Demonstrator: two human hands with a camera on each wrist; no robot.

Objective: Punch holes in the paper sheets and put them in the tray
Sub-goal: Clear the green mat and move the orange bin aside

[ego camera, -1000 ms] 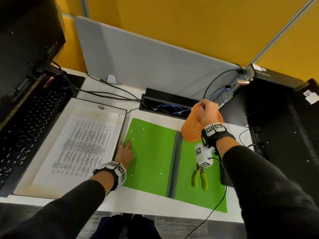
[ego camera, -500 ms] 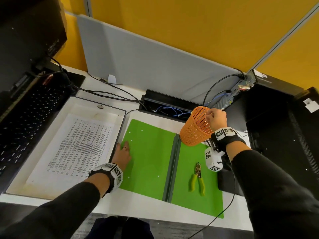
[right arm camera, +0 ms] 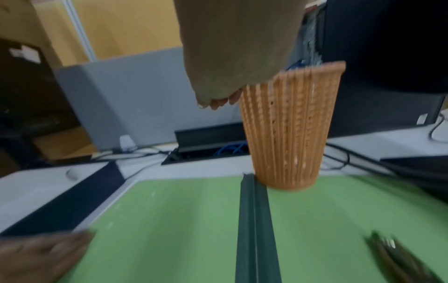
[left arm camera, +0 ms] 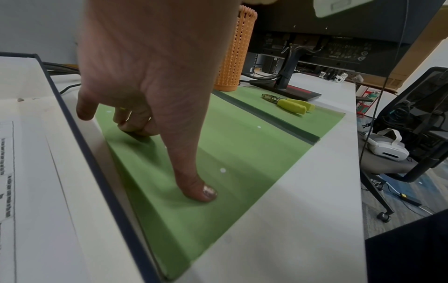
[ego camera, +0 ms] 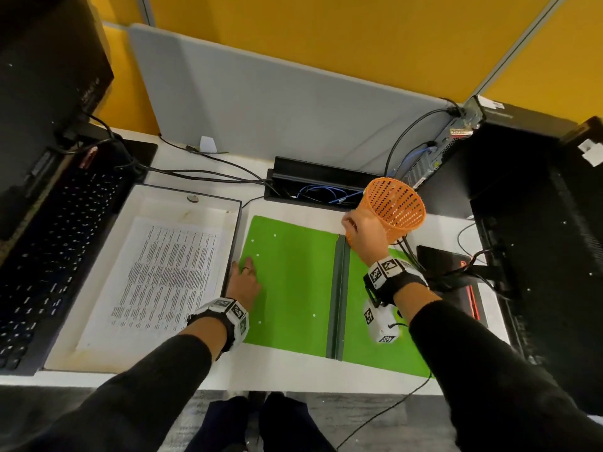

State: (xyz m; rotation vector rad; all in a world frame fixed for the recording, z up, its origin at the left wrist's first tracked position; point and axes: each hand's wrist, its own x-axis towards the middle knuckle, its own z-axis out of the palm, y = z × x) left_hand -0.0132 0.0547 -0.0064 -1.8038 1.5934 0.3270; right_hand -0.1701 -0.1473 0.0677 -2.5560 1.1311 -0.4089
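A printed paper sheet (ego camera: 169, 275) lies in the white tray (ego camera: 137, 203) at the left. Beside it an open green folder (ego camera: 293, 282) lies flat, dotted with small white paper discs. My left hand (ego camera: 244, 278) presses on the folder's left edge with thumb and fingertips (left arm camera: 206, 193). An orange mesh cup (ego camera: 401, 210) stands upright on the folder's far right corner. My right hand (ego camera: 365, 233) hovers at the cup's left side, fingers (right arm camera: 218, 103) curled and not wrapped round it. The green-handled hole punch (left arm camera: 290, 105) lies on the folder's right half, hidden under my right wrist in the head view.
A black keyboard (ego camera: 49, 256) and monitor (ego camera: 42, 76) flank the tray on the left. A cable box (ego camera: 313, 187) sits behind the folder. A monitor stand (ego camera: 456, 282) and dark monitor (ego camera: 538, 223) crowd the right. An office chair holding a white headset (left arm camera: 385, 147) stands off the desk.
The orange cup, tilted in my right hand before, now stands upright on the folder. My right hand has shifted to the cup's left side. The left hand has stayed put.
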